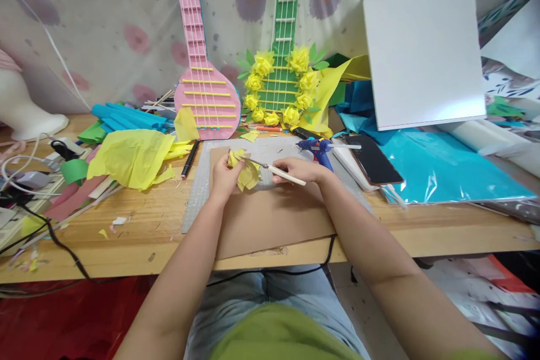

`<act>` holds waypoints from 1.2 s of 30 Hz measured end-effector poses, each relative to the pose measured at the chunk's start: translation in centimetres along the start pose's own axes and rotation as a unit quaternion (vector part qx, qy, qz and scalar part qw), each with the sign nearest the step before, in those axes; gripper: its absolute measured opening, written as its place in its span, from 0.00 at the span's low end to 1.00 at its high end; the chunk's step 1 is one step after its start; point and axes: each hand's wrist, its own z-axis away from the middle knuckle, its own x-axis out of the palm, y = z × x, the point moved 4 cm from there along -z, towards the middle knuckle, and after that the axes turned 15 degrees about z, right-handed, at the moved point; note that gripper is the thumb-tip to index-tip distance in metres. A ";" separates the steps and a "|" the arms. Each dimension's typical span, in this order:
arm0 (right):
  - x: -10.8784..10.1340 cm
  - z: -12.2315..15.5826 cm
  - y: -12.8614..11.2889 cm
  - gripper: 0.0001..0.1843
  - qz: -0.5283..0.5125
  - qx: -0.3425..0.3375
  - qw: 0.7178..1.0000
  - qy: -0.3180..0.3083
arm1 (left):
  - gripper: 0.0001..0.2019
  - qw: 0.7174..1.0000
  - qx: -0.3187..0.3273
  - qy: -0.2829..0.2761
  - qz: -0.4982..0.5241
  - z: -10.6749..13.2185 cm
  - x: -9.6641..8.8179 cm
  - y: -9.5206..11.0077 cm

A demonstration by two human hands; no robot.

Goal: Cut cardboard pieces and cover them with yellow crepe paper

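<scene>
My left hand (pixel 226 175) is closed on a piece of yellow crepe paper (pixel 248 179), with its fingers pinching the upper left part. In my right hand (pixel 297 170) is a pair of scissors (pixel 286 174) with white handles. The blades point left and reach over the yellow paper, beside my left fingertips. Whether the blades are apart cannot be made out. Both hands are above a brown cardboard sheet (pixel 270 225) lying on a grey cutting mat (pixel 198 197).
Behind stand a pink paper instrument (pixel 206 95) and a green one (pixel 283 39) with yellow paper flowers. A blue glue gun (pixel 316 149) and a phone (pixel 373 158) lie right. Yellow crepe paper (pixel 130 157), a black marker (pixel 190 160) and a power strip (pixel 17 230) are left.
</scene>
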 end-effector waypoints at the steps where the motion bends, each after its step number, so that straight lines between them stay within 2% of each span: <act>1: 0.0 0.1 0.1 0.24 -0.006 0.001 1.000 -0.005 | 0.18 1.000 -0.005 -0.005 0.015 0.1 0.1 0.2; 7: 0.1 0.8 0.8 0.24 -0.080 -0.014 0.996 -0.031 | 0.16 0.996 -0.044 0.010 0.075 0.7 0.5 1.1; 13: 0.3 0.5 0.3 0.25 -0.089 -0.032 0.995 -0.039 | 0.17 0.994 -0.065 -0.056 0.064 1.3 1.6 1.1; 21: 0.5 0.3 -0.1 0.27 -0.142 -0.045 0.987 -0.056 | 0.17 0.992 -0.078 -0.076 0.058 1.5 2.0 1.2; 36: 0.1 0.1 1.0 0.24 -0.114 -0.016 0.993 -0.034 | 0.15 0.992 -0.086 -0.079 0.047 1.2 1.6 0.9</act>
